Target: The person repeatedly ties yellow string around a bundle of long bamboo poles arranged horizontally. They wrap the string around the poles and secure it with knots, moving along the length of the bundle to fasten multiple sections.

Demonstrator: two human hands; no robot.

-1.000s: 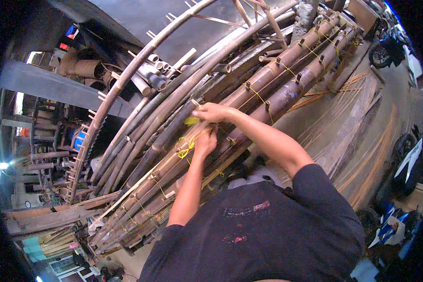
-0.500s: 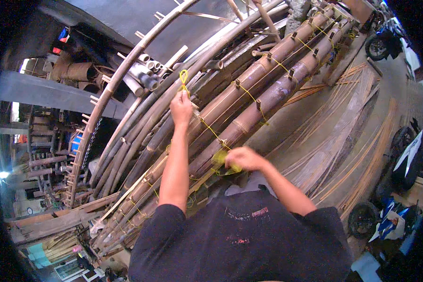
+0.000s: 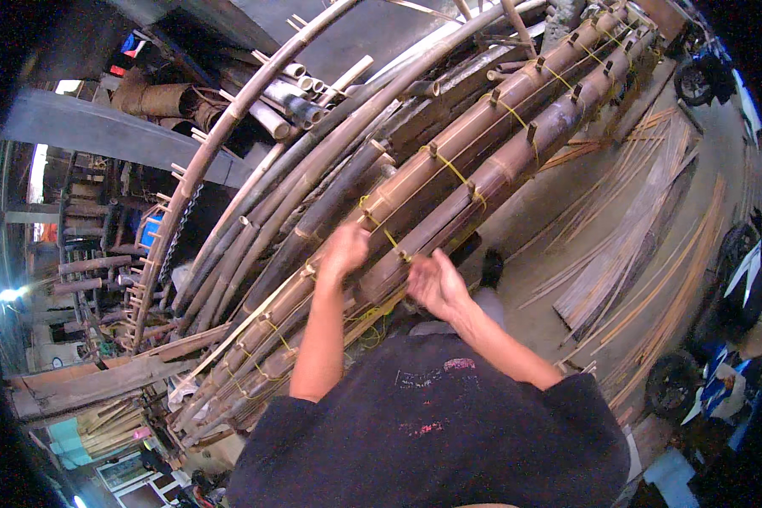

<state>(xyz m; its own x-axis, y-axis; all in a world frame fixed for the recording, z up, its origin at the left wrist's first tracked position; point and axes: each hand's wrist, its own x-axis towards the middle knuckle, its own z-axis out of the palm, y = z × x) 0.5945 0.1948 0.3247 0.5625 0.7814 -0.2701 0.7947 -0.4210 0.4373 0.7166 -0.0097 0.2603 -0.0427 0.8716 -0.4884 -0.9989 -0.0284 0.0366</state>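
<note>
Two thick brown bamboo poles (image 3: pixel 499 171) lie side by side, slanting from lower left to upper right, with short dark pegs (image 3: pixel 531 131) standing along them. Yellow cord (image 3: pixel 450 167) runs across both poles from peg to peg. My left hand (image 3: pixel 345 249) is closed over the farther pole, just below a cord-wrapped peg; what its fingers hold is hidden. Beside a peg on the nearer pole, my right hand (image 3: pixel 438 289) has its fingers partly curled and apart, with nothing plainly in them. A loose tangle of yellow cord (image 3: pixel 372 328) hangs below the poles, close to my shirt.
Behind the poles are more long bamboo poles (image 3: pixel 271 216) and a curved pole with side pegs (image 3: pixel 216 140). Split bamboo strips (image 3: pixel 694 254) and a weathered board (image 3: pixel 610 262) lie on the floor at right. Motorcycles (image 3: pixel 711 385) stand along the right edge.
My left hand has come down and nearer from above the farther pole, where it held up a yellow cord loop. My right hand has left the blurred yellow cord bundle and risen beside the peg.
</note>
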